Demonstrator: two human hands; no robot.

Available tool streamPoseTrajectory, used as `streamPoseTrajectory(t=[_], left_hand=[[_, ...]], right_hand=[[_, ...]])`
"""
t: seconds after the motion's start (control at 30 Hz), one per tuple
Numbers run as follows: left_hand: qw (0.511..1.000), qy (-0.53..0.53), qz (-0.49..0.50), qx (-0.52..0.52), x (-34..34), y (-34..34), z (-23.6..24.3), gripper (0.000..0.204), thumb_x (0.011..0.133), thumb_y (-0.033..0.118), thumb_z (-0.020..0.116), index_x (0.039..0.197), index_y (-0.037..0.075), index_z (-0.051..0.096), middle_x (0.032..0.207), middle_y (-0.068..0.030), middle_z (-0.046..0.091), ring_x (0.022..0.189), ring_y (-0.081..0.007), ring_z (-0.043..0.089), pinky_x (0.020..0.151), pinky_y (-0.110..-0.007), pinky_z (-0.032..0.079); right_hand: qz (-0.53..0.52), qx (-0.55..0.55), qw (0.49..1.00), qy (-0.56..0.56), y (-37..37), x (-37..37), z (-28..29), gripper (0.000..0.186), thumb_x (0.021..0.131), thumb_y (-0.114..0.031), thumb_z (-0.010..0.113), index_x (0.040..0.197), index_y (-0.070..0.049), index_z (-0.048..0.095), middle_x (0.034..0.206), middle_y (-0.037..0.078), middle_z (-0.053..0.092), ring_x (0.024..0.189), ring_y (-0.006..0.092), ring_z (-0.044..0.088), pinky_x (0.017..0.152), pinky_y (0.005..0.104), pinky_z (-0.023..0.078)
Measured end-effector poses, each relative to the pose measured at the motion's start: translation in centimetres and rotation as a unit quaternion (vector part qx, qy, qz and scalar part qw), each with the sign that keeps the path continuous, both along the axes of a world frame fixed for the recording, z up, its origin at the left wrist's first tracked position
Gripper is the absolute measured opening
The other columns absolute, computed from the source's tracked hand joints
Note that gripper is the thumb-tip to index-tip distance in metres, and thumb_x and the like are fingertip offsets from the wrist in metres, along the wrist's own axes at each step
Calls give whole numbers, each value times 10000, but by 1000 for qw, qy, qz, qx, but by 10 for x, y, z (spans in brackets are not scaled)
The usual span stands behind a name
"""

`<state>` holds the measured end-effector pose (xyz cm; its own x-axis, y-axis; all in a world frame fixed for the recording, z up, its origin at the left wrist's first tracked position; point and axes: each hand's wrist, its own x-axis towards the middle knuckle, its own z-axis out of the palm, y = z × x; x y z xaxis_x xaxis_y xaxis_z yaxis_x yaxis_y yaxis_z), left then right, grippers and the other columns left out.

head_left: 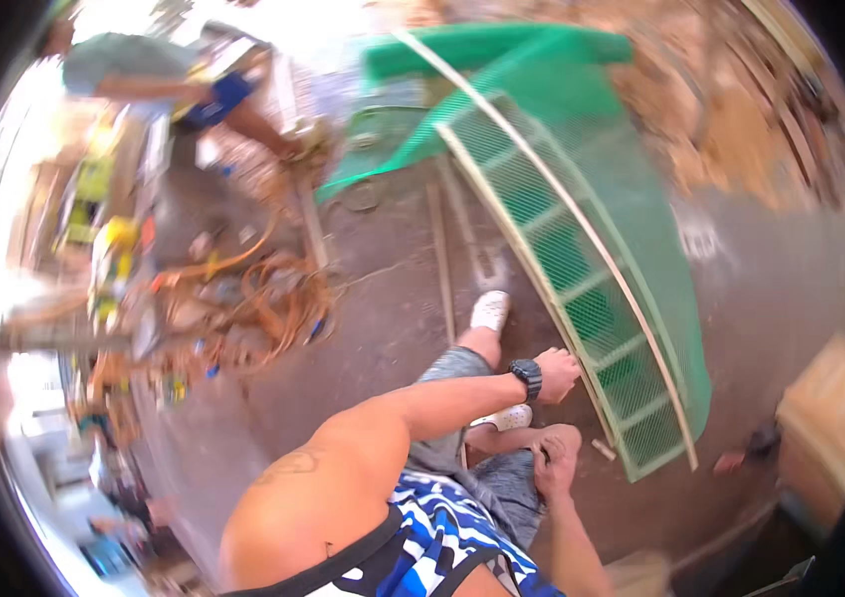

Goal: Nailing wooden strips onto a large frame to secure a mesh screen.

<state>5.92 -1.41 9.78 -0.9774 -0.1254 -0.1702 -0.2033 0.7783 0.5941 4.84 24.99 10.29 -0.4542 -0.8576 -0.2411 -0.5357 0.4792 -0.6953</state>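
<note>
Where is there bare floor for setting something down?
Bare floor shows between the green mesh and tan box, and between the orange cords and grey shorts. It's crowded among the cords, and beside the left hand, at the slatted frame.

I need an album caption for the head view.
Left hand at a green mesh frame, right hand on the knee.

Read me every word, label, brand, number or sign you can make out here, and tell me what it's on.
No text can be read.
Pale mark on the floor: too blurred to tell whether it is writing.
Dark wristwatch: face too small to read.
Shoulder mark: too faint to tell whether it holds letters.
</note>
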Motion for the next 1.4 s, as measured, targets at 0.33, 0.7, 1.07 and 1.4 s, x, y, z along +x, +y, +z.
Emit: streamPoseTrajectory(t=[0.33,0.7,1.07,1.4], left_hand=[[889,-276,363,31,297,-76,256,343,847,272,611,987,-15,735,997,-285,712,992,-433,693,889,-511,549],[837,-366,386,130,488,-48,227,446,886,422,635,1065,32,755,1124,-226,711,1095,-394,665,962,-479,518],[761,-276,557,188,576,-318,69,667,896,346,678,1437,-2,501,1420,-249,552,1322,-379,529,1113,-426,424],[671,-328,579,327,599,-540,-227,466,899,343,675,1283,78,675,1293,-169,668,1165,-357,641,996,-436,500]], right_hand=[[-188,353,837,-372,41,-55,64,408,877,-311,759,1105,21,695,869,118,720,848,279,696,789,414,543],[-277,333,856,-283,-26,-109,126,195,932,-164,608,1020,7,637,859,150,652,654,285,654,516,415,526],[-110,354,850,-374,-331,95,146,333,958,-226,681,1202,-3,643,939,74,695,726,156,662,579,258,511],[-181,494,778,-342,-444,218,63,382,962,-246,694,1251,1,661,976,88,724,786,157,681,706,297,554]])
